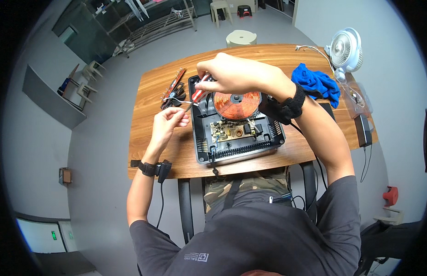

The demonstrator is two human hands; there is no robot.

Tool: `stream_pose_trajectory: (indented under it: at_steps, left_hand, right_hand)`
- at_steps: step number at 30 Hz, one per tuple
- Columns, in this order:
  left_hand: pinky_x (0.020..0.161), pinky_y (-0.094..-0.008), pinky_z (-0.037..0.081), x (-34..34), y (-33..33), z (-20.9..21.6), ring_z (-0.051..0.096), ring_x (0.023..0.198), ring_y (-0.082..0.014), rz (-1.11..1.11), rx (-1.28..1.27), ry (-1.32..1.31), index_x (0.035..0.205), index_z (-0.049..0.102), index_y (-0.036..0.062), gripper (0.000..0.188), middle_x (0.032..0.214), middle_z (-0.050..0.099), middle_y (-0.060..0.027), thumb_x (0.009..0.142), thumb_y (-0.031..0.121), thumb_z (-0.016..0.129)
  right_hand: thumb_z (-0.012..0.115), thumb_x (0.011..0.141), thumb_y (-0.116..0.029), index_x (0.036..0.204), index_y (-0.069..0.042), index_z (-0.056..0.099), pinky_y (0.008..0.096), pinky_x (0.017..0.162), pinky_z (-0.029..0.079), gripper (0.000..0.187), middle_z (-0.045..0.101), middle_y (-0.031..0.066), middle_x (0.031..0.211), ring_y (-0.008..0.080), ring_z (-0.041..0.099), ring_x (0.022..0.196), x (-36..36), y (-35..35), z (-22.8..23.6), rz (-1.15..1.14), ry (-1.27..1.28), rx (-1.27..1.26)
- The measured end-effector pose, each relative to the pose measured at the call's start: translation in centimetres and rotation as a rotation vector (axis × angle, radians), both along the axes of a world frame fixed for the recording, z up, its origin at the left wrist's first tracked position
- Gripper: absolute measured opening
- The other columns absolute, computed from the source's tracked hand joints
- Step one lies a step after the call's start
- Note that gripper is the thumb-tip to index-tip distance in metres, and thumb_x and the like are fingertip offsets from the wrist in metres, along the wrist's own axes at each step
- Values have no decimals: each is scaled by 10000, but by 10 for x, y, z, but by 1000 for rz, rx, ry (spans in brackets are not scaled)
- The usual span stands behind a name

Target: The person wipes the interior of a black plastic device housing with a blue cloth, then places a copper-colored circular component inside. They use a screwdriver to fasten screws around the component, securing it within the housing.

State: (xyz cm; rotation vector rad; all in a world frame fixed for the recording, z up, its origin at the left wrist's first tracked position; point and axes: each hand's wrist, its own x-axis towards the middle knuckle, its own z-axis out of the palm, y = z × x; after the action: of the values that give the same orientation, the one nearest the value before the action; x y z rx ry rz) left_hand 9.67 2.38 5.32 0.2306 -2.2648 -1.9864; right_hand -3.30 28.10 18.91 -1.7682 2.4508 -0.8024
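My right hand [222,76] reaches over the far left of an opened induction cooker base [200,147]. It is closed round a hand tool with a red-and-white handle [198,95]; its dark tip slants down towards my left hand. Whether it is pliers or a screwdriver is unclear. My left hand [169,123] is beside the base's left wall, thumb and fingers pinched near the tool's tip. What they pinch is too small to make out. Inside the black base lie a round copper coil [237,106] and a circuit board [229,132]. My right hand and wrist hide the base's far edge.
A narrow circuit strip [174,85] with black parts and a white wire lies left of the base. Rightward are a blue cloth [317,85], a clear tray [356,99], a white fan [346,50] and a black box [362,130]. A stool [241,38] stands beyond the table.
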Motion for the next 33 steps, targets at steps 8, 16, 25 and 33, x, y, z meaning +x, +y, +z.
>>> stream_pose_trajectory:
  at_steps: [8,16,25,33]
  left_hand:
    - [835,-270,617,-3,-2,-5,731,918,-175,11,184,0,1111,660,-40,192,1010,729,-136,1006,120,649]
    - [863,-274,609,-3,-5,-7,723,949,-189,-22,230,49,1139,641,-18,183,1051,721,-147,978,62,670]
    - [821,-277,614,1,-4,-4,731,904,-188,-73,249,24,1124,651,-13,184,1038,732,-146,973,87,686]
    - [925,-312,586,3,15,14,714,1036,-214,-221,127,92,1254,611,-12,315,1165,710,-168,955,48,691]
  right_hand:
    - [653,987,-382,1014,18,666,404,692,535,402,707,208,820,332,694,744,-13,7,-11,18,-57,-89]
    - [638,996,-382,1040,11,664,371,636,531,397,700,159,792,252,675,669,-20,15,-10,-3,-165,-60]
    - [637,998,-391,1062,3,677,347,705,537,401,717,118,875,202,680,795,-35,22,-20,33,-309,-66]
    - [635,1004,-371,1071,10,675,334,741,537,389,721,107,884,185,675,822,-32,30,-16,-7,-408,-8]
